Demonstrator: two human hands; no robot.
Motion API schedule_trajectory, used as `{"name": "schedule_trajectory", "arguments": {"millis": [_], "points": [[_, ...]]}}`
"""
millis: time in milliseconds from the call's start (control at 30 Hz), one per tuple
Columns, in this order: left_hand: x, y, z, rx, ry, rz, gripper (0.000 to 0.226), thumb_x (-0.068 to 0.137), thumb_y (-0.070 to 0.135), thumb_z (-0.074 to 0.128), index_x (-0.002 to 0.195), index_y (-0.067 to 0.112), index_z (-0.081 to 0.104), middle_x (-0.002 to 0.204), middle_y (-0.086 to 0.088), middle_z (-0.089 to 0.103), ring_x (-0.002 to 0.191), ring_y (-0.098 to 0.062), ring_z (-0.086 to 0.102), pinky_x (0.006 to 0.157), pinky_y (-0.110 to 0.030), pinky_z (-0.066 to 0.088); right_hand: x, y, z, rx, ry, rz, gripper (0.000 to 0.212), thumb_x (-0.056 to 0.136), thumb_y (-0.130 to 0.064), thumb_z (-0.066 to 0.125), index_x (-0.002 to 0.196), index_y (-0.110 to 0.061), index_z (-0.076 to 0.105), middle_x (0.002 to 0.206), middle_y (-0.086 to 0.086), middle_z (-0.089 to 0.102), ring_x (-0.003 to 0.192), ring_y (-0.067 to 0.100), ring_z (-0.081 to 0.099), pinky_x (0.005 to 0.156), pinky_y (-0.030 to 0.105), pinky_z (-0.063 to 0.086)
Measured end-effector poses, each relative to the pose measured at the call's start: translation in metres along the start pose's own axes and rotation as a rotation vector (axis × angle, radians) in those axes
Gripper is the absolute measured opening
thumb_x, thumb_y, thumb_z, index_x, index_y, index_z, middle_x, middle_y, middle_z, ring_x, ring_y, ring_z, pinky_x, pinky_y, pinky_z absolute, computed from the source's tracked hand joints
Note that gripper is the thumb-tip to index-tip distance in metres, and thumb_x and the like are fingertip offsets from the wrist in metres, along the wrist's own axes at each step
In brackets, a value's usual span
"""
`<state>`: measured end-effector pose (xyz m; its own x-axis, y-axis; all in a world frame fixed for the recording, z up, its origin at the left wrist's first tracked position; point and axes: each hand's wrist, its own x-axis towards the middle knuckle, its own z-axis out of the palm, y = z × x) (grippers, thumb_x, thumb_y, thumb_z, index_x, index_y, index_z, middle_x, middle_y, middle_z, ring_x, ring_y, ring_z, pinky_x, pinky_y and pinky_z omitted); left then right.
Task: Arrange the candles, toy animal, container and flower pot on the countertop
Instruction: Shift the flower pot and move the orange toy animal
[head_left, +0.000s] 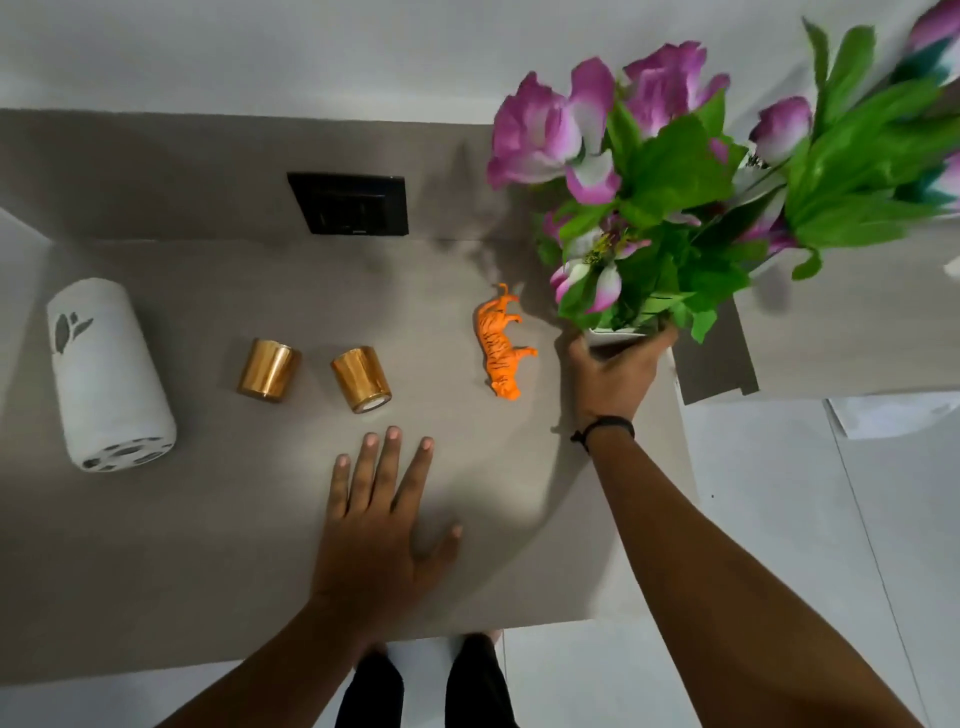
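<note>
Grey-brown laminate is carrying everything you are working with. Your right hand (615, 371) is closing around the white pot (618, 335) near the right edge of the surface (208, 545), fingers wrapping its rim, with the purple flowers (550, 130) and green leaves rising above the knuckles and blurring toward the upper right. A dark band (605, 427) is circling that wrist. Your left hand (382, 525) is lying flat and open on the surface, fingers spread, gripping nothing; it is sitting near the front edge, below the candles and well apart from the pot.

Just left of the right hand, the orange tiger (501, 343) is lying on its side, close to the pot but not touching it. Further left, two gold candles are lying tipped over side by side: the left candle (269, 370) and the right candle (361, 379), the latter just above your left fingertips. At the far left, the white container (109, 374) is lying on its side too, its holed end facing you.

A black socket (348, 203) is sitting in the upstand behind the surface, with a pale wall above. White floor tiles (779, 545) are showing to the right, and your dark trouser legs below the front edge.

Counting: two candles, one tiger, one container, one pot.
</note>
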<state>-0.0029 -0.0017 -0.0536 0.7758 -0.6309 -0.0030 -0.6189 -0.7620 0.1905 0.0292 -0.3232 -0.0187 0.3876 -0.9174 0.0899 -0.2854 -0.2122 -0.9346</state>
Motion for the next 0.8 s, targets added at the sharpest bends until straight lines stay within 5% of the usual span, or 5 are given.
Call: {"name": "schedule_trajectory", "arguments": {"millis": [233,333,400,500,800], "points": [[0.000,-0.001,0.001,-0.025,-0.003,-0.003,0.095,0.099,0.078,0.041,0.176,0.027,0.019,0.185,-0.013,0.019,0.172,-0.036,0.014,0.137,-0.064,0.017,0.008,-0.008,0.007,-0.010,-0.031,0.011,0.093,0.076,-0.016,0.092,0.151,-0.008,0.037,0.130,-0.017,0.060,0.115,-0.022,0.058,0.098,0.001,0.045],[0.000,0.000,-0.001,-0.040,-0.050,-0.014,0.096,0.099,0.079,0.039,0.177,0.029,0.015,0.185,-0.011,0.015,0.173,-0.034,0.010,0.137,-0.064,0.015,-0.026,-0.014,-0.003,-0.069,0.033,0.021,0.104,0.080,-0.025,0.092,0.159,0.003,0.030,0.156,0.019,0.045,0.147,0.025,0.048,0.128,0.032,0.036],[0.000,-0.001,-0.002,-0.042,-0.072,-0.020,0.097,0.099,0.080,0.037,0.177,0.029,0.012,0.186,-0.011,0.013,0.173,-0.034,0.007,0.137,-0.064,0.014,-0.064,-0.020,-0.003,-0.153,0.046,-0.121,0.080,0.088,-0.030,0.085,0.150,0.001,0.044,0.145,0.020,0.050,0.134,0.038,0.051,0.120,0.049,0.041],[0.000,0.000,-0.004,-0.045,-0.100,-0.024,0.098,0.099,0.083,0.036,0.177,0.030,0.010,0.186,-0.011,0.013,0.173,-0.033,0.005,0.138,-0.062,0.011,-0.094,-0.032,0.014,-0.440,-0.315,-0.331,0.059,0.095,-0.047,0.073,0.142,-0.016,0.055,0.143,0.012,0.050,0.126,0.033,0.048,0.111,0.043,0.041],[0.004,-0.002,-0.009,-0.065,-0.114,-0.019,0.098,0.098,0.083,0.036,0.177,0.030,0.014,0.183,-0.013,0.024,0.170,-0.037,0.020,0.137,-0.058,0.010,-0.055,-0.056,0.052,-0.501,-0.449,-0.003,0.048,0.086,-0.015,0.078,0.133,-0.013,0.068,0.135,0.016,0.061,0.110,0.038,0.067,0.090,0.031,0.047]]}}
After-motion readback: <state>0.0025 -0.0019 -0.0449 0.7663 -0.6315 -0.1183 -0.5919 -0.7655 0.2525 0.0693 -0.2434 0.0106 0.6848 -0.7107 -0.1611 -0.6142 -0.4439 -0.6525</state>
